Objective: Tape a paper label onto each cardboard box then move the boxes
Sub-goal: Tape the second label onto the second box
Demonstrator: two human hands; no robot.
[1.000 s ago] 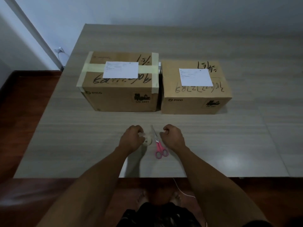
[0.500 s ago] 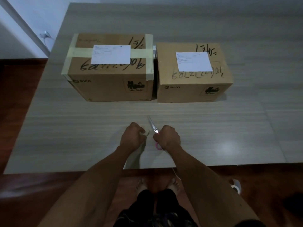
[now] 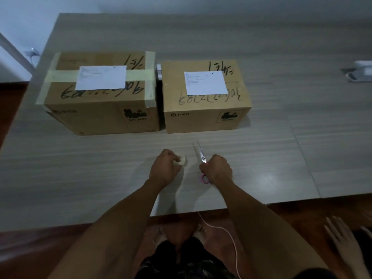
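Two cardboard boxes stand side by side at mid-table. The left box [image 3: 100, 115] has pale tape strips on its top and a white paper label [image 3: 101, 77]. The right box [image 3: 205, 119] carries a white paper label [image 3: 206, 83] with no tape that I can see. In front of them my left hand [image 3: 164, 169] grips a small roll of clear tape [image 3: 182, 160] on the table. My right hand [image 3: 218, 168] holds pink-handled scissors [image 3: 202, 156], blades pointing toward the boxes.
The wooden table [image 3: 80, 178] ends just before my feet. A white object [image 3: 360, 73] lies at the far right edge. Another person's hand [image 3: 342, 240] shows at the lower right. A thin pink cord [image 3: 227, 230] hangs below the table edge.
My right hand has closed around the scissors' handles, which lay free on the table a second ago. My left hand stays on the tape roll. The view has shifted.
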